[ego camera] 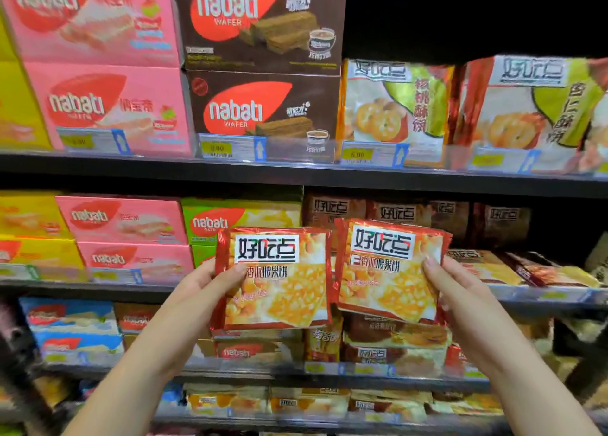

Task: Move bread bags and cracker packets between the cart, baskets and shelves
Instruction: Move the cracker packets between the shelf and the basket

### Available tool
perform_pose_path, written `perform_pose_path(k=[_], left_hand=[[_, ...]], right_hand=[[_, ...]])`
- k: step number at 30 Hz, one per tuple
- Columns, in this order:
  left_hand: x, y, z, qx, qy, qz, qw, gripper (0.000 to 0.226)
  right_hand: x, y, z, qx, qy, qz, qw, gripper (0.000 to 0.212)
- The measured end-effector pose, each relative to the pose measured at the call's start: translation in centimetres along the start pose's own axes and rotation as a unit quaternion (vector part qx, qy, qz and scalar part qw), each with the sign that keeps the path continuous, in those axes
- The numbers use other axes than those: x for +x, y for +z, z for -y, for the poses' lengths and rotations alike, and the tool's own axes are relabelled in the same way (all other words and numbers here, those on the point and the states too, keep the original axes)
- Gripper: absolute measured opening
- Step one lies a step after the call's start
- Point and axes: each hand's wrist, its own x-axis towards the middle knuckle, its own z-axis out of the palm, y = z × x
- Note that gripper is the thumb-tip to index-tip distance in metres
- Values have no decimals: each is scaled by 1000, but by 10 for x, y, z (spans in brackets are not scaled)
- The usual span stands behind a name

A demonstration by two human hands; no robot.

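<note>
I hold two red-and-orange cracker packets side by side in front of the shelves. My left hand (210,279) grips the left cracker packet (279,281) by its left edge, thumb on the front. My right hand (454,284) grips the right cracker packet (391,267) by its right edge; this packet overlaps the left one slightly and sits a little higher. Both packets face me upright, at the height of the second shelf (98,287). No cart or basket shows.
The top shelf (296,169) carries pink and brown wafer boxes (263,106) and green-labelled biscuit packets (394,106). The shelf behind my hands holds more wafer boxes and flat brown cracker packets (493,267). Lower shelves are stocked with further packets.
</note>
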Motion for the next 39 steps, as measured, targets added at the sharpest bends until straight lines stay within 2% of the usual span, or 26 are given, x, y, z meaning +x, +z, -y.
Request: perform_pose_path(k=[5, 10, 12, 16, 19, 25, 31, 39], left_hand=[[2, 5, -2, 20, -1, -33, 999, 34], [-4, 9, -2, 31, -10, -60, 998, 34], [-8, 10, -3, 33, -9, -66, 997, 34], [-15, 11, -6, 30, -7, -82, 996, 35], [-21, 11, -7, 31, -4, -87, 996, 31], [-28, 13, -7, 32, -9, -85, 996, 31], [-29, 19, -8, 33, -20, -75, 996, 30], [-32, 22, -5, 26, -31, -64, 997, 36]], right_hand=[[42, 1, 5, -49, -43, 0, 998, 27], [90, 17, 5, -98, -81, -10, 992, 33], [102, 28, 4, -131, -71, -11, 989, 39], [119, 43, -7, -164, -34, -31, 985, 25], [124, 51, -14, -194, -26, -26, 980, 23], [122, 52, -24, -292, -93, -32, 951, 30], [127, 51, -23, -421, -168, -107, 885, 43], [129, 52, -25, -373, -139, -114, 910, 32]])
